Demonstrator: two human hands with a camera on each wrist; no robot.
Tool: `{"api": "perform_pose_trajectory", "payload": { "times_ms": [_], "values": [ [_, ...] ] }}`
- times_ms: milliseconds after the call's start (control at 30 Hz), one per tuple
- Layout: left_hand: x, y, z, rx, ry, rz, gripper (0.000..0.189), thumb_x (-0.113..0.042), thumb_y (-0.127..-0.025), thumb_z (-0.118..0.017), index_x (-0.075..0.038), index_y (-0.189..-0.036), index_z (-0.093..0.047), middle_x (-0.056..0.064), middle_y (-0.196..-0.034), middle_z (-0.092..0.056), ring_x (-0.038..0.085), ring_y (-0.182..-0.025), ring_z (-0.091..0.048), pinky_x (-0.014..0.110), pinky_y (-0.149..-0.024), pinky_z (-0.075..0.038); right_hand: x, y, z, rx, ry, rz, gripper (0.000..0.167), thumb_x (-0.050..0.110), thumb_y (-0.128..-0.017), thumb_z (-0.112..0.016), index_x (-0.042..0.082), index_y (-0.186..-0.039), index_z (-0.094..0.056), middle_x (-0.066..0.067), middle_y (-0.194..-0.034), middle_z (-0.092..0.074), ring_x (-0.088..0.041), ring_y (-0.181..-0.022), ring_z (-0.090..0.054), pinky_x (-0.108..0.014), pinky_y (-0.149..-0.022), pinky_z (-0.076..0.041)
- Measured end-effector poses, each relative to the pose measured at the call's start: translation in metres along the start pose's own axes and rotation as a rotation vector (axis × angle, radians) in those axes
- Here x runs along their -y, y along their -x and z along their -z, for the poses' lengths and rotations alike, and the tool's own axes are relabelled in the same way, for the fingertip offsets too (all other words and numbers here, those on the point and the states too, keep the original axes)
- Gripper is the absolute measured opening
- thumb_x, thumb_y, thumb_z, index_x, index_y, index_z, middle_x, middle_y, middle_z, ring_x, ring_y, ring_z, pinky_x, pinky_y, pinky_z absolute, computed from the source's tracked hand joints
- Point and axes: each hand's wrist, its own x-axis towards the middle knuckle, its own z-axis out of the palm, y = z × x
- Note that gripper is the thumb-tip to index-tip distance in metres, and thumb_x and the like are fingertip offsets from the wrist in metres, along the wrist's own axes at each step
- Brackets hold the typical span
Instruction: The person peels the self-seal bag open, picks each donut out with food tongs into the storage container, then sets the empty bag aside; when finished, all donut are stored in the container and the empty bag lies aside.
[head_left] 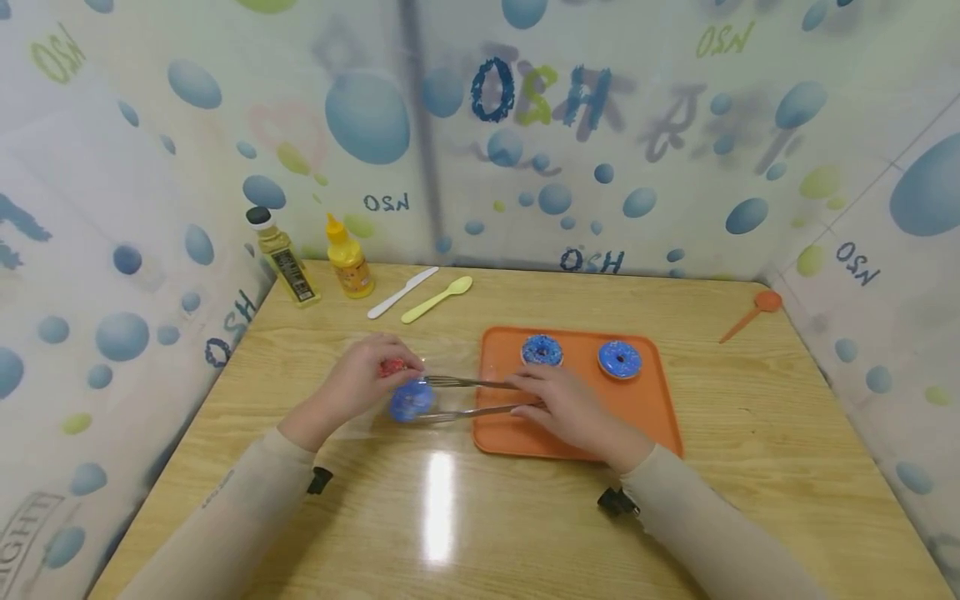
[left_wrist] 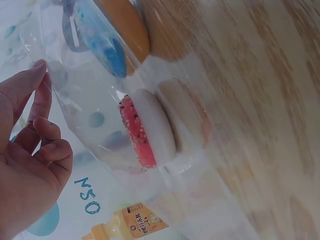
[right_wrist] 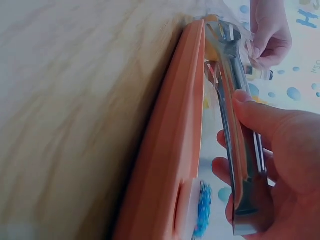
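The tongs [right_wrist: 245, 165] lie in the right hand [head_left: 566, 408], its fingers curled round them and the thumb against one arm; their arms stand apart, tips to either side of a blue donut [head_left: 411, 401] in a clear bag [left_wrist: 185, 172], though contact is too blurred to tell. The left hand [head_left: 366, 375] pinches the bag's edge between thumb and finger, beside a red donut [left_wrist: 142, 127] also inside. Just right, the orange tray [head_left: 498, 433] bears two more blue donuts [head_left: 619, 360]. Behind, the yellow bottle [head_left: 349, 262] has an orange label with blurred characters; the oil bottle's [head_left: 288, 258] dark label is too small to read. Lettering on the wall [head_left: 675, 50] resembles "OSH" and "NSO", with "IGHT" lower left.
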Motion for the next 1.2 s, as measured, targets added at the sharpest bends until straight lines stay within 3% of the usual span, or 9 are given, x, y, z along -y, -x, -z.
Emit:
{"api": "perform_pose_trajectory", "payload": {
  "times_ms": [367,567,800,1067,1200],
  "values": [
    [0.001,0.0,-0.001,-0.001,-0.018,0.013,0.008,-0.014,-0.089,-0.082,-0.017,-0.096,-0.08,-0.004,-0.095,-0.073,0.019,-0.09,-0.064,0.035,-0.078,-0.052,-0.015,0.034,0.022,-0.146,0.08,-0.021,0.046,0.037,-0.093,-0.077,0.02,-0.136,-0.069,0.0,-0.131,-0.07,-0.018,-0.105,-0.07,-0.042,-0.084,-0.055],
    [0.0,-0.001,0.001,-0.003,-0.037,0.003,0.009,-0.016,-0.089,-0.082,-0.019,-0.096,-0.08,-0.005,-0.096,-0.074,0.015,-0.09,-0.065,0.036,-0.078,-0.052,-0.025,0.053,0.028,-0.182,0.058,-0.02,0.044,0.032,-0.092,-0.079,0.016,-0.133,-0.07,-0.004,-0.127,-0.07,-0.018,-0.094,-0.071,-0.037,-0.078,-0.059],
    [-0.001,-0.001,0.002,0.009,-0.04,0.022,0.008,-0.017,-0.089,-0.082,-0.02,-0.096,-0.08,-0.005,-0.096,-0.073,0.019,-0.091,-0.065,0.038,-0.08,-0.052,-0.036,0.078,0.032,-0.228,0.029,-0.022,0.047,0.028,-0.091,-0.081,0.015,-0.135,-0.069,-0.005,-0.129,-0.07,-0.019,-0.098,-0.073,-0.032,-0.076,-0.062],
    [0.002,0.0,-0.002,0.006,-0.042,0.009,0.009,-0.017,-0.088,-0.083,-0.021,-0.095,-0.08,-0.006,-0.095,-0.073,0.012,-0.086,-0.061,0.033,-0.076,-0.05,-0.053,0.113,0.044,-0.266,0.098,-0.05,0.051,0.023,-0.088,-0.083,0.011,-0.135,-0.069,-0.009,-0.129,-0.07,-0.025,-0.103,-0.07,-0.047,-0.084,-0.057],
    [0.001,0.0,-0.003,0.014,-0.042,0.013,0.008,-0.017,-0.089,-0.083,-0.021,-0.094,-0.079,-0.006,-0.094,-0.073,0.011,-0.082,-0.057,0.029,-0.072,-0.048,-0.063,0.129,0.053,-0.308,0.133,-0.03,0.053,0.017,-0.082,-0.087,0.01,-0.132,-0.071,-0.006,-0.124,-0.071,-0.022,-0.097,-0.069,-0.046,-0.081,-0.056]
  ]
}}
